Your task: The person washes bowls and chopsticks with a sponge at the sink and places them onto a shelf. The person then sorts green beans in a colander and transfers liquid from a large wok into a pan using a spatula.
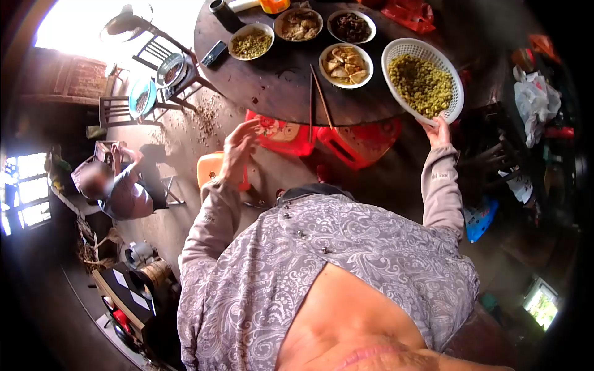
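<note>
My right hand (439, 132) grips the near rim of a white plastic colander (459, 105), at the right side of the round dark table (278, 93). Inside the colander lies a heap of small yellow-green beans or peas (421, 83). My left hand (240, 147) is raised in front of the table's edge, fingers extended and nothing in it. Nearest to it on the table are a bowl of green beans or peas (251, 44) and a pair of chopsticks (312, 102) jutting over the edge.
Bowls of pale sliced food (346, 65), dark food (351, 28) and brownish food (299, 26) stand on the table, with a black phone-like device (214, 54). Red plastic stools (362, 143) sit under the edge. At left are chairs (162, 52) with basins and another person (127, 191).
</note>
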`<state>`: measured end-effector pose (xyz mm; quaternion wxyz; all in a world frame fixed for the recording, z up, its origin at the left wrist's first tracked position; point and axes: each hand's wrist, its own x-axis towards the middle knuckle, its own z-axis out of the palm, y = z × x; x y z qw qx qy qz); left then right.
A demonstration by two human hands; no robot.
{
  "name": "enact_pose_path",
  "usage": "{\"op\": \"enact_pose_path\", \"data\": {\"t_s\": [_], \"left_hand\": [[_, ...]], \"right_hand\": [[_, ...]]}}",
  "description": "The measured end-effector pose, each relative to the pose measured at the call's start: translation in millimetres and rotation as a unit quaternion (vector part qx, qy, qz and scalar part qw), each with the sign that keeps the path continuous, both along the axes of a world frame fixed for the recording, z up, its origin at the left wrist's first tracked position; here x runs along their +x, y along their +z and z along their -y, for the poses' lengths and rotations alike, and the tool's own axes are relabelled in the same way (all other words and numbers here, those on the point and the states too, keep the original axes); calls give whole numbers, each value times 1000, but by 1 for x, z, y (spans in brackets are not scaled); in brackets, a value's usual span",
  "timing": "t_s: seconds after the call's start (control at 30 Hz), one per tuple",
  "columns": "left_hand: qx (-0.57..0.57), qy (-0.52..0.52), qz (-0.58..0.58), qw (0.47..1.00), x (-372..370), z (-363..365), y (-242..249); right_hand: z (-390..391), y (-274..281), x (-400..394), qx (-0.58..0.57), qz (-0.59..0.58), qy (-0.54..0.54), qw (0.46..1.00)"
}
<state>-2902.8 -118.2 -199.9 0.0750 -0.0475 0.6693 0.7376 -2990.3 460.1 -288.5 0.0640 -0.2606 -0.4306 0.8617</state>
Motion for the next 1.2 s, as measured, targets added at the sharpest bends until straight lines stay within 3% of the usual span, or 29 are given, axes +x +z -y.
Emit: {"op": "enact_pose_path", "data": {"t_s": [0.17, 0.2, 0.27, 0.5, 0.6, 0.63, 0.67, 0.73, 0.77, 0.87, 0.93, 0.97, 1.03, 1.1, 1.13, 1.2], "left_hand": [[81, 85, 32, 993, 16, 27, -46], [92, 113, 55, 988, -20, -36, -79], [122, 151, 73, 978, -15, -57, -99], [139, 189, 87, 968, -4, -42, -116], [149, 184, 102, 966, -16, -40, -121], [155, 174, 117, 965, -25, -37, -121], [160, 164, 132, 964, -35, -36, -120], [141, 122, 151, 971, -62, -24, -132], [123, 95, 154, 976, -84, -20, -134], [68, 9, 157, 985, -151, -26, -138], [15, -35, 141, 989, -192, -34, -143], [3, -52, 125, 991, -206, -35, -147], [-21, -87, 93, 992, -228, -36, -156], [-12, -143, 75, 987, -235, -36, -173], [-10, -169, 78, 982, -234, -37, -178], [-13, -205, 89, 975, -227, -35, -179]], "right_hand": [[-11, -39, -64, -71, -66, -20, 995], [-69, -83, -112, -87, -67, -16, 994], [-92, -109, -131, -114, -67, -43, 990], [-67, -129, -137, -87, -90, -68, 990], [-46, -138, -119, -202, -36, -121, 971], [-5, -118, -105, -124, 15, -226, 966], [3, -139, -96, -92, 6, -194, 977], [64, -129, -72, 65, -26, -119, 990], [91, -124, -71, 71, -14, -41, 997], [157, -128, -87, 209, -5, 133, 969], [192, -125, -103, 349, 64, 235, 905], [208, -130, -104, 438, -12, 230, 869], [230, -134, -110, 724, -93, 175, 661], [257, -118, -115, 716, 14, 201, 668], [264, -114, -118, 747, 64, 222, 623], [270, -127, -120, 740, 88, 221, 629]]}}
